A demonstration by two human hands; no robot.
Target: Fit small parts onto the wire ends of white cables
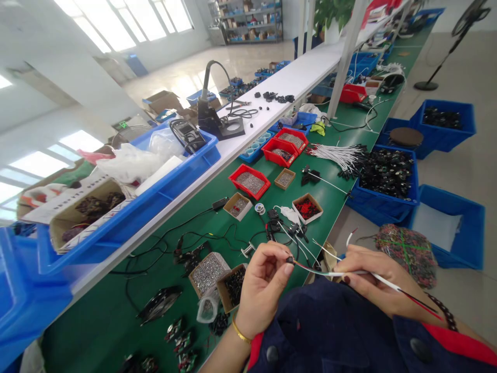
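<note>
Daylight from tall windows (128, 23) spreads over a workshop where a long green counter (104, 311) runs beneath a raised white shelf (279, 88). On that shelf stands a soldering iron holder (205, 115), probably put up there to leave the working surface free.

Just in front of the dark jacket (330, 326), the person's left hand (267, 285) pinches a small black piece (289, 259) between thumb and forefinger. Thin coloured wires (303, 266) lead from it into a white cable (337, 274), which the fingers of the right hand (373, 272) grasp farther along. Holding both ends seems meant to steady the thin wires between them and keep strain off the piece. Beyond the right hand, the sheath ends in loose red and black leads (421, 303); another short white end pokes up above the knuckles, and I cannot tell whether it belongs to the same cable.

Small parts sit sorted in a red tray (261, 194) and a cardboard box (312, 218), likely so each kind stays separate and within reach. Farther off, a bundle of white cables (336, 154) lies with its ends roughly aligned, apparently for easy picking.
</note>
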